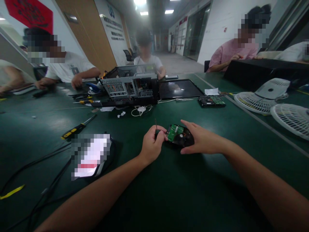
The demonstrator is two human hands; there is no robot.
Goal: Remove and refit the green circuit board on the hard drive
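A hard drive [181,135], with a green circuit board and dark metal casing facing up, is held just above or on the green table in front of me. My right hand [201,138] grips its right end, thumb on the near edge and fingers on the far one. At the drive's left end is my left hand [153,143], curled round a small screwdriver [156,131] whose thin shaft points up. The left fingertips meet the drive's edge; most of the screwdriver handle is hidden in the fist.
Another hard drive [211,101] lies farther back, by a flat black panel [180,89]. An opened computer case [130,85] stands ahead. To the left lie a yellow-black screwdriver [77,130], a blurred pouch-like item [93,156] and cables. White fan grilles [253,101] are right. Several people sit around.
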